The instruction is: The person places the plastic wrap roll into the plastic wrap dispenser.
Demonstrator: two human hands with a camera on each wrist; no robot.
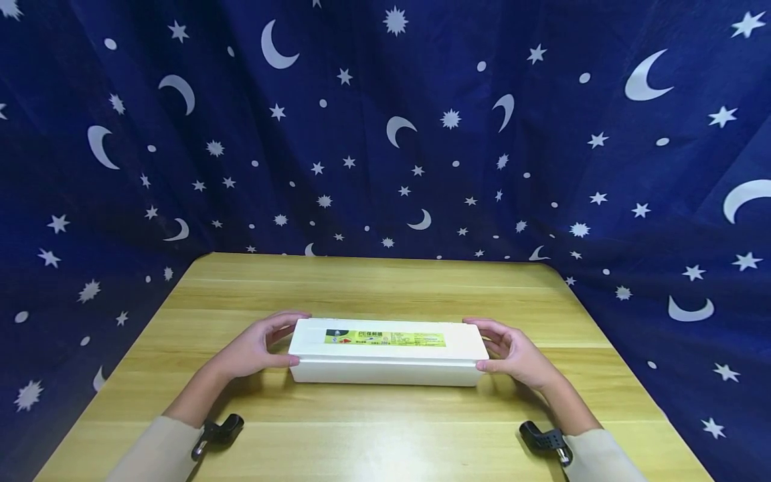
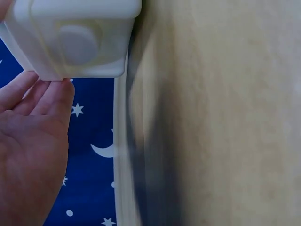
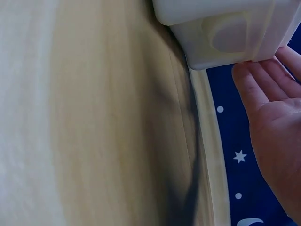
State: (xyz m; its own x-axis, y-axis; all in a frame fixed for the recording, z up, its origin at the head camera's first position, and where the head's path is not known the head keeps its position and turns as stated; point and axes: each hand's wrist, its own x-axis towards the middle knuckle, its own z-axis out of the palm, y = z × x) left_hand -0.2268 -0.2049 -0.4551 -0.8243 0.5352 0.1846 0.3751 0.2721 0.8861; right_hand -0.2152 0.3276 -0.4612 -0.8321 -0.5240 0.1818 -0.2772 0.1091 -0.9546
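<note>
A long white cling film box (image 1: 385, 372) with a lidded top lies lengthwise across the wooden table. Its lid carries a yellow-green printed label (image 1: 385, 339). My left hand (image 1: 255, 347) holds the left end, thumb at the front edge and fingers at the back. At the other end my right hand (image 1: 519, 355) grips the box the same way, mirrored. The left wrist view shows the box's end face (image 2: 80, 44) with a round raised disc, the fingertips at its far edge. A similar end face (image 3: 225, 33) appears in the right wrist view.
The wooden table (image 1: 385, 435) has rounded far corners. A dark blue curtain (image 1: 361, 134) with white moons and stars hangs behind it and along both sides. Black wrist mounts (image 1: 224, 430) sit at both light sleeves (image 1: 159, 450).
</note>
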